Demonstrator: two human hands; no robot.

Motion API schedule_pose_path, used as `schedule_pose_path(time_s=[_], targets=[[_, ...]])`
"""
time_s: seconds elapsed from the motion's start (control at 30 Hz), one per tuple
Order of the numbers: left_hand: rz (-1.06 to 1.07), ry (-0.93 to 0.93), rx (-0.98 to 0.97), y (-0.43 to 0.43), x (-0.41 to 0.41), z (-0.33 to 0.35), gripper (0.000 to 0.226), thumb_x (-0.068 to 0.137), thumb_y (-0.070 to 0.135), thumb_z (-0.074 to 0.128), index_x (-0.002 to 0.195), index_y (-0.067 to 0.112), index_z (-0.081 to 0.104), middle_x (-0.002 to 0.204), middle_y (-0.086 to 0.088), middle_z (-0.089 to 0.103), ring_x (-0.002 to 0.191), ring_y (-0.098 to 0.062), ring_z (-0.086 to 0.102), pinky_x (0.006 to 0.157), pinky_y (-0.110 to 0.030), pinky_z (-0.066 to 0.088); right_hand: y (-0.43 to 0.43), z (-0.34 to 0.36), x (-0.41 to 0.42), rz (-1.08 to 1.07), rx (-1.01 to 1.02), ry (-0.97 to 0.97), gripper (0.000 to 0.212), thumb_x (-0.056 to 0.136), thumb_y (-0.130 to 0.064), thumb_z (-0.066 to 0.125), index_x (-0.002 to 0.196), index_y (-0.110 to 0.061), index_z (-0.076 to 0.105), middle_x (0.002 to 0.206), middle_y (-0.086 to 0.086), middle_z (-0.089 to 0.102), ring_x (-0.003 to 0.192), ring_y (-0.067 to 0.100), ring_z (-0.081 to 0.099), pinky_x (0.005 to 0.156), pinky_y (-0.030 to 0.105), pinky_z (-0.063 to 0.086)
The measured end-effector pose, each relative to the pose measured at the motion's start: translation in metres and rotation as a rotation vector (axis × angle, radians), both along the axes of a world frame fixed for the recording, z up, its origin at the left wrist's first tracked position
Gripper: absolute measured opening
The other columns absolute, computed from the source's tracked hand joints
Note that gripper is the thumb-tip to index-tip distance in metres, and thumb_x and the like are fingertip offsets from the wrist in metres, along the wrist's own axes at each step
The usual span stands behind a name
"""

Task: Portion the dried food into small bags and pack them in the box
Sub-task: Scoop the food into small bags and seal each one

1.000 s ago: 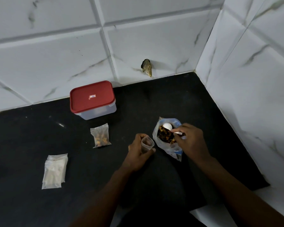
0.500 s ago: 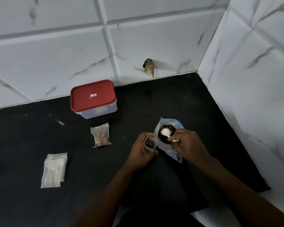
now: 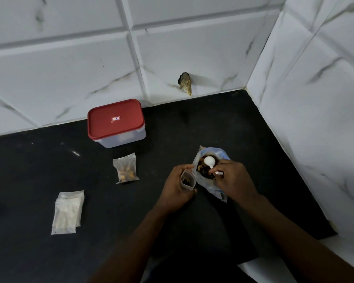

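My left hand [image 3: 175,185] grips a small clear bag [image 3: 188,179] with its mouth held open; a few dark pieces lie inside. My right hand [image 3: 234,180] pinches the handle of a white spoon [image 3: 209,161], whose bowl sits over the dried food in the big open bag [image 3: 207,181]. A filled small bag [image 3: 125,168] lies flat to the left. The clear box with the red lid [image 3: 116,119] stands shut near the back wall. A stack of empty small bags [image 3: 67,212] lies at the far left.
The black counter [image 3: 39,170] ends at white tiled walls behind and to the right. A small brown object [image 3: 185,83] sticks out of the back wall near the corner. The counter's front edge runs close to my forearms.
The small bag in my left hand has come closer to the big bag and now shows dark pieces inside. The spoon has shifted a little within the big bag.
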State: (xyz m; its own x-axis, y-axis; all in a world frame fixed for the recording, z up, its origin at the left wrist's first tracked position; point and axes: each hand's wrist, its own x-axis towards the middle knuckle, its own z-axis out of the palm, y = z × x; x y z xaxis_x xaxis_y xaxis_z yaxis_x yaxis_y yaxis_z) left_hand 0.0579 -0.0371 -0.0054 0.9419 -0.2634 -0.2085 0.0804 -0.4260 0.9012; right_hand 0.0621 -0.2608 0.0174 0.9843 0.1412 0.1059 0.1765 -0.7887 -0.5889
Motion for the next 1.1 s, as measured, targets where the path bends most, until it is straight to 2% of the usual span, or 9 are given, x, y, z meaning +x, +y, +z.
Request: schedule_pose_path(time_s=[0.1, 0.23, 0.33, 0.47, 0.57, 0.63, 0.83, 1.0, 1.1], targets=[[0.024, 0.052, -0.035, 0.0, -0.002, -0.001, 0.069, 0.078, 0.007, 0.083, 0.132, 0.035, 0.052, 0.129, 0.013, 0.06, 0.119, 0.004, 0.059, 0.098, -0.025, 0.053, -0.001, 0.007, -0.009, 0.023, 0.025, 0.026, 0.014, 0.086, -0.007, 0.075, 0.097, -0.015, 0.078, 0.098, -0.003, 0.075, 0.091, 0.0, 0.067, 0.088, 0.025, 0.057], [0.045, 0.083, -0.054, 0.002, -0.004, -0.001, 0.067, 0.079, 0.005, 0.082, 0.133, 0.032, 0.053, 0.128, 0.015, 0.06, 0.118, 0.009, 0.058, 0.092, -0.018, 0.051, -0.01, 0.021, -0.011, -0.071, 0.104, -0.074, 0.015, 0.081, -0.005, 0.08, 0.093, -0.013, 0.079, 0.089, -0.009, 0.072, 0.079, -0.013, 0.062, 0.077, 0.006, 0.051], [0.064, 0.098, -0.045, 0.004, -0.006, -0.004, 0.066, 0.079, 0.005, 0.082, 0.131, 0.033, 0.054, 0.128, 0.015, 0.06, 0.117, 0.008, 0.058, 0.095, -0.023, 0.056, -0.017, 0.021, -0.006, -0.135, 0.121, -0.109, 0.017, 0.08, -0.004, 0.082, 0.094, -0.012, 0.079, 0.087, -0.006, 0.072, 0.078, -0.005, 0.065, 0.073, 0.012, 0.055], [0.051, 0.099, 0.012, 0.007, -0.008, -0.009, 0.06, 0.08, 0.011, 0.083, 0.129, 0.033, 0.056, 0.128, 0.013, 0.06, 0.12, -0.002, 0.06, 0.102, -0.035, 0.056, -0.016, 0.011, -0.003, -0.113, 0.078, -0.065, 0.017, 0.082, -0.004, 0.08, 0.096, -0.015, 0.079, 0.091, -0.006, 0.073, 0.08, -0.008, 0.064, 0.076, 0.008, 0.051], [0.037, 0.092, 0.025, 0.009, -0.009, -0.008, 0.054, 0.082, 0.017, 0.082, 0.125, 0.038, 0.056, 0.127, 0.014, 0.06, 0.119, -0.003, 0.06, 0.102, -0.038, 0.056, -0.006, 0.006, -0.005, -0.061, 0.069, -0.027, 0.015, 0.084, -0.005, 0.078, 0.097, -0.012, 0.078, 0.097, 0.001, 0.076, 0.088, 0.004, 0.07, 0.083, 0.023, 0.059], [0.037, 0.087, 0.018, 0.01, -0.009, -0.007, 0.051, 0.083, 0.022, 0.081, 0.123, 0.042, 0.056, 0.126, 0.014, 0.06, 0.118, -0.002, 0.06, 0.101, -0.037, 0.056, -0.001, 0.006, -0.007, -0.052, 0.093, -0.008, 0.014, 0.085, -0.005, 0.078, 0.097, -0.012, 0.079, 0.096, 0.001, 0.076, 0.089, 0.005, 0.071, 0.084, 0.029, 0.06], [0.024, 0.097, -0.032, 0.012, -0.009, 0.0, 0.045, 0.089, 0.026, 0.078, 0.12, 0.047, 0.051, 0.122, 0.015, 0.061, 0.113, 0.004, 0.06, 0.096, -0.029, 0.054, -0.007, 0.018, -0.008, -0.197, 0.179, -0.074, 0.018, 0.082, -0.005, 0.08, 0.098, -0.013, 0.079, 0.094, -0.004, 0.075, 0.086, -0.003, 0.068, 0.074, 0.008, 0.053], [0.046, 0.138, -0.054, 0.008, -0.009, -0.001, 0.055, 0.085, 0.024, 0.082, 0.128, 0.039, 0.051, 0.122, 0.014, 0.061, 0.114, 0.002, 0.06, 0.097, -0.027, 0.053, -0.012, 0.014, -0.001, -0.216, 0.143, -0.059, 0.018, 0.081, -0.005, 0.081, 0.097, -0.013, 0.078, 0.094, 0.0, 0.076, 0.085, 0.002, 0.069, 0.073, 0.007, 0.052], [0.047, 0.164, -0.044, 0.006, -0.007, 0.0, 0.06, 0.083, 0.023, 0.084, 0.132, 0.035, 0.052, 0.124, 0.013, 0.061, 0.115, -0.001, 0.06, 0.098, -0.026, 0.053, -0.005, 0.01, -0.002, -0.173, 0.118, -0.001, 0.016, 0.084, -0.008, 0.079, 0.099, -0.014, 0.078, 0.099, 0.0, 0.076, 0.09, 0.003, 0.07, 0.078, 0.014, 0.056]])
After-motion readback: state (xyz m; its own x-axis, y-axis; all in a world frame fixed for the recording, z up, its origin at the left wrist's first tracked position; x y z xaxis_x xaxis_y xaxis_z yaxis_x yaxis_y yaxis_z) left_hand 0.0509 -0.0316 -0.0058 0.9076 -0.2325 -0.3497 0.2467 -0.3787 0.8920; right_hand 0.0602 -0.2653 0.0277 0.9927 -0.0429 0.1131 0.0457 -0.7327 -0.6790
